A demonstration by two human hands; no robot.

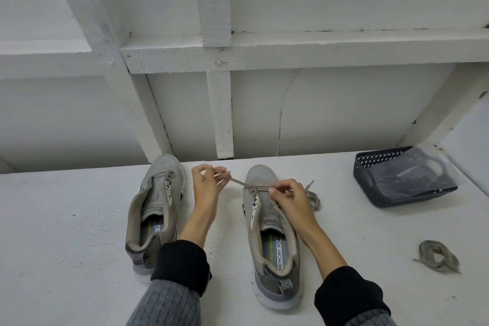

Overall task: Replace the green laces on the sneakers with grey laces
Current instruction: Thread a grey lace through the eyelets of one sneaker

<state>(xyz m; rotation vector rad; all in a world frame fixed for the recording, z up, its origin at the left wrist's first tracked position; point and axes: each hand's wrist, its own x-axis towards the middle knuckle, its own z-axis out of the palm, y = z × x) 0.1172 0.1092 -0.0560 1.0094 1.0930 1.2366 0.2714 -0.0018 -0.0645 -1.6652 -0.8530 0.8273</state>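
Two grey sneakers stand on a white surface, toes pointing away from me. The left sneaker (156,209) has bare eyelets and no lace. A grey lace (239,183) runs through the lowest eyelets of the right sneaker (270,233). My left hand (207,185) pinches one end of that lace and holds it up to the left of the shoe. My right hand (289,198) pinches the lace over the shoe's eyelets. The lace's other end lies in loops on the surface to the right of the shoe.
A dark mesh basket (381,201) with a clear plastic bag in it sits at the back right. A bundled grey-green lace (438,255) lies at the front right. A white wooden frame wall (225,114) rises just behind the shoes.
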